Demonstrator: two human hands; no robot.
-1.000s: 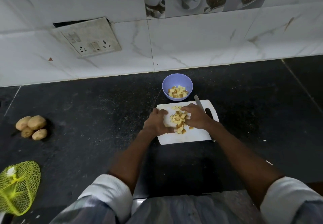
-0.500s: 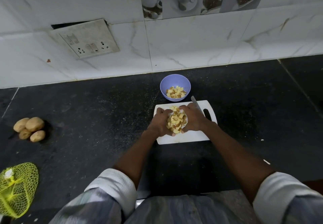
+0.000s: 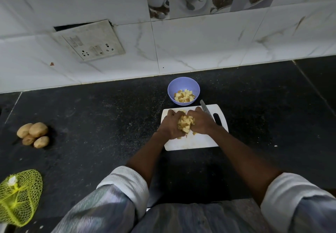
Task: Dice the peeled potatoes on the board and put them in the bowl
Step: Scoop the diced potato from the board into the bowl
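Note:
A heap of diced potato (image 3: 185, 123) sits on the white cutting board (image 3: 200, 141), cupped between my two hands. My left hand (image 3: 170, 125) curls round the heap's left side and my right hand (image 3: 201, 122) curls round its right side. A few loose cubes (image 3: 194, 133) lie on the board by my right hand. Just beyond the board stands the lilac bowl (image 3: 183, 85) holding several potato cubes (image 3: 184, 95). A knife (image 3: 204, 106) lies along the board's right side, its handle partly hidden by my right wrist.
Several unpeeled potatoes (image 3: 33, 134) lie on the black counter at the left. A yellow net bag (image 3: 18, 196) lies at the near left corner. A tiled wall with a switch plate (image 3: 89, 41) rises behind the bowl.
My hands have drawn closer together, gathering the scattered cubes into one tight heap between them. The knife and bowl have not moved.

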